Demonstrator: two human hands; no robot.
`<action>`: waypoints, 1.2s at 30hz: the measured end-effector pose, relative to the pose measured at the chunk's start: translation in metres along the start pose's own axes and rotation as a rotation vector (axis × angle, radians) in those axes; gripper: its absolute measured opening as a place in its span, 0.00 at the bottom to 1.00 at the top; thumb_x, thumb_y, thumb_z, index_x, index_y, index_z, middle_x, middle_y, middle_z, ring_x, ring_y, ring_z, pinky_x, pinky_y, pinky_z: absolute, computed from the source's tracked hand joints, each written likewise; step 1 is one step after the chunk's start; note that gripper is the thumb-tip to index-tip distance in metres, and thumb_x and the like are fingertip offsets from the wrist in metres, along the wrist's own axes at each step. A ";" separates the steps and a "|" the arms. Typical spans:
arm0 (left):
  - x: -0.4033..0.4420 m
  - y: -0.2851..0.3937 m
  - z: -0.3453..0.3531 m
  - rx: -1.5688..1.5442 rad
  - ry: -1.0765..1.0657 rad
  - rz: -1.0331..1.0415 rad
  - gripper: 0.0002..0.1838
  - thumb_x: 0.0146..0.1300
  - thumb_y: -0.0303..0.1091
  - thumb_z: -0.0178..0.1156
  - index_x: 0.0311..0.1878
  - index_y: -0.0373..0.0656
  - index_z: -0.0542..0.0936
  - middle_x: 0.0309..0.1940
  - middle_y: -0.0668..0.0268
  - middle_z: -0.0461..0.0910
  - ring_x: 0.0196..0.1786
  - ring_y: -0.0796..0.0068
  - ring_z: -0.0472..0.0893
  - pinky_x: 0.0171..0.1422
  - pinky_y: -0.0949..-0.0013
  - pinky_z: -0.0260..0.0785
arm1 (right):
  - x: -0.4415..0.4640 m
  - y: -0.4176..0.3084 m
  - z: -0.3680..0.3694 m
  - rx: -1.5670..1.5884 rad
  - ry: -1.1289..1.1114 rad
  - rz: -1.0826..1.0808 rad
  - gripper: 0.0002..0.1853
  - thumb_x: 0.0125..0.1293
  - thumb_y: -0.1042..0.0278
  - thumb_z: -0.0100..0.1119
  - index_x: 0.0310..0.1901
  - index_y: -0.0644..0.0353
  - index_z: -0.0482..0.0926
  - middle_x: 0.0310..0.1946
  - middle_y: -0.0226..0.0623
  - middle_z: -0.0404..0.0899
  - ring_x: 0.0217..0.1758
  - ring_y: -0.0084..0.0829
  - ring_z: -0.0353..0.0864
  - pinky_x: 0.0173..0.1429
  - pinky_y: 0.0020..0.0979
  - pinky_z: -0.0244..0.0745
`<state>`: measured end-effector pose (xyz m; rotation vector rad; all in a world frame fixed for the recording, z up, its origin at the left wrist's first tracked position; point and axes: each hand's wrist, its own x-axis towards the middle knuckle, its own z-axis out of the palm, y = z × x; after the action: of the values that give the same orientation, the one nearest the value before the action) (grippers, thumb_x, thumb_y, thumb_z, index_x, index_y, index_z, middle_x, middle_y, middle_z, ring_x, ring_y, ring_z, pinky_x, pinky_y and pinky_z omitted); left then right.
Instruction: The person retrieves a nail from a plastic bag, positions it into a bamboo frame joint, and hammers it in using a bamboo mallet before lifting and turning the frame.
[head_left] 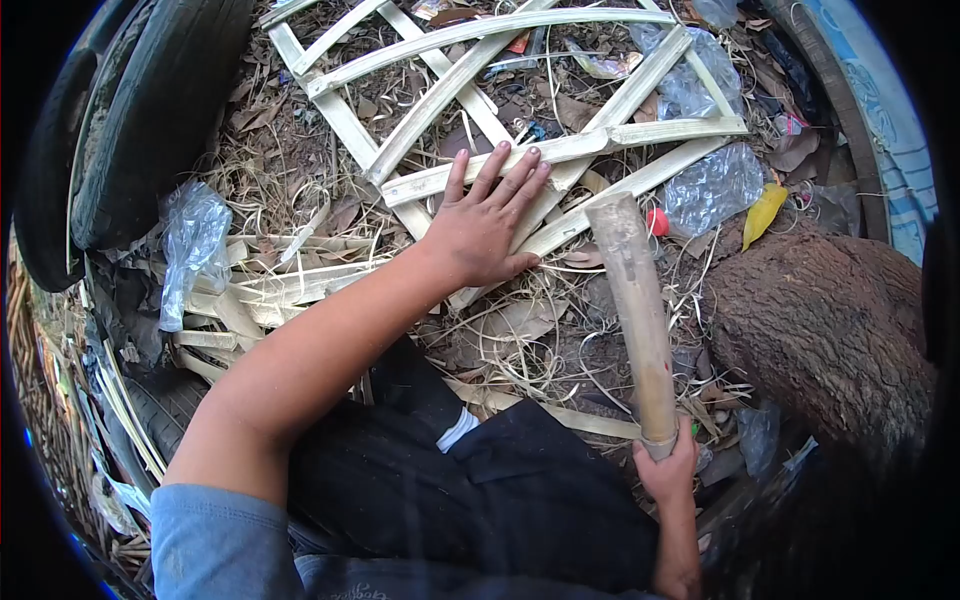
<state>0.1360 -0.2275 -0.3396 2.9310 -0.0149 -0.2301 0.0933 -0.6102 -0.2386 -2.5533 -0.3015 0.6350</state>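
Observation:
My left hand point(490, 215) lies with its fingers spread on a lattice of pale split-bamboo strips point(560, 150). Its fingertips rest on a crosswise strip near the lattice's lower end. The strips cross one another on the ground and run up past the top of the view. Down at the right, my right hand point(668, 472) is closed round the lower end of a thick round bamboo stick point(640, 320). That stick tilts up and slightly left, its worn, pale upper end close to the lattice's lower right strip.
A tree trunk or root point(820, 320) stands at the right. Dark tyres point(165, 120) line the upper left. Bamboo offcuts point(300, 285), clear plastic point(715, 190), a yellow leaf point(765, 215) and a small red ball-like thing point(657, 222) lie among shavings and dry leaves.

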 end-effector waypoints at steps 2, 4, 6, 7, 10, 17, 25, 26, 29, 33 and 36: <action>-0.003 0.000 0.000 0.009 -0.010 0.003 0.56 0.60 0.70 0.53 0.80 0.50 0.40 0.81 0.63 0.40 0.82 0.56 0.35 0.80 0.41 0.19 | -0.002 -0.004 0.000 0.066 -0.002 0.032 0.26 0.47 0.71 0.70 0.49 0.64 0.72 0.34 0.52 0.83 0.39 0.56 0.85 0.43 0.46 0.79; -0.002 -0.001 0.002 -0.003 -0.009 0.006 0.55 0.60 0.70 0.53 0.80 0.50 0.40 0.81 0.63 0.40 0.82 0.56 0.35 0.80 0.41 0.19 | -0.002 -0.006 -0.001 0.124 0.019 0.072 0.26 0.47 0.71 0.69 0.49 0.64 0.71 0.34 0.52 0.83 0.39 0.55 0.85 0.44 0.46 0.79; -0.002 -0.002 0.004 -0.026 0.010 0.015 0.55 0.61 0.70 0.52 0.80 0.49 0.41 0.81 0.62 0.40 0.82 0.56 0.35 0.80 0.42 0.18 | 0.001 -0.008 -0.001 -0.061 -0.064 0.036 0.26 0.47 0.72 0.68 0.50 0.64 0.71 0.34 0.51 0.83 0.40 0.52 0.86 0.44 0.44 0.79; 0.001 -0.002 0.003 -0.023 0.016 0.014 0.55 0.61 0.70 0.52 0.80 0.49 0.41 0.81 0.62 0.40 0.82 0.56 0.35 0.80 0.42 0.18 | 0.002 -0.007 -0.001 -0.061 -0.059 0.030 0.26 0.47 0.72 0.68 0.50 0.64 0.71 0.34 0.51 0.83 0.40 0.52 0.86 0.44 0.44 0.79; -0.002 -0.002 0.002 0.008 -0.011 0.014 0.56 0.61 0.71 0.52 0.80 0.49 0.40 0.81 0.62 0.40 0.82 0.56 0.34 0.79 0.41 0.19 | -0.004 -0.002 0.001 0.139 0.053 0.011 0.27 0.47 0.71 0.69 0.50 0.65 0.71 0.36 0.55 0.82 0.41 0.56 0.84 0.45 0.47 0.79; -0.002 -0.004 0.007 0.002 0.019 0.031 0.55 0.60 0.71 0.52 0.80 0.49 0.41 0.81 0.62 0.39 0.82 0.55 0.34 0.80 0.42 0.19 | -0.004 -0.003 0.008 0.101 0.040 -0.012 0.28 0.48 0.68 0.70 0.52 0.66 0.71 0.35 0.56 0.83 0.41 0.59 0.84 0.44 0.48 0.79; -0.002 -0.004 0.007 0.003 0.027 0.036 0.56 0.60 0.71 0.52 0.80 0.49 0.40 0.81 0.62 0.39 0.82 0.56 0.34 0.79 0.43 0.18 | -0.002 -0.001 0.007 -0.048 0.042 -0.002 0.28 0.48 0.71 0.70 0.52 0.66 0.71 0.36 0.52 0.83 0.41 0.51 0.87 0.44 0.42 0.81; -0.001 -0.004 0.008 -0.008 0.025 0.033 0.56 0.60 0.71 0.52 0.80 0.49 0.40 0.81 0.62 0.39 0.82 0.56 0.34 0.80 0.43 0.17 | -0.002 -0.003 0.008 0.036 0.070 -0.039 0.29 0.47 0.71 0.70 0.52 0.67 0.71 0.36 0.52 0.83 0.40 0.51 0.87 0.44 0.42 0.81; -0.001 -0.004 0.008 -0.015 0.018 0.031 0.56 0.60 0.71 0.52 0.80 0.49 0.40 0.81 0.62 0.39 0.82 0.56 0.34 0.80 0.43 0.17 | -0.004 0.001 0.006 0.092 0.117 -0.123 0.30 0.47 0.71 0.71 0.53 0.68 0.70 0.35 0.51 0.83 0.39 0.49 0.87 0.44 0.41 0.81; -0.001 -0.004 0.007 -0.012 0.005 0.027 0.56 0.60 0.71 0.52 0.80 0.49 0.40 0.81 0.62 0.38 0.82 0.56 0.33 0.80 0.43 0.18 | 0.003 -0.004 0.009 -0.084 0.054 -0.091 0.30 0.47 0.69 0.71 0.52 0.67 0.70 0.33 0.53 0.82 0.38 0.54 0.86 0.43 0.44 0.81; 0.000 -0.005 0.009 -0.063 0.019 0.031 0.56 0.60 0.68 0.55 0.80 0.52 0.38 0.82 0.65 0.39 0.83 0.59 0.33 0.80 0.43 0.17 | -0.003 -0.003 0.010 -0.206 -0.005 -0.052 0.30 0.47 0.67 0.71 0.52 0.67 0.70 0.32 0.55 0.81 0.38 0.58 0.84 0.42 0.47 0.81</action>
<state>0.1342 -0.2241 -0.3492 2.8680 -0.0493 -0.1939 0.0857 -0.6043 -0.2435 -2.7290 -0.4550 0.6197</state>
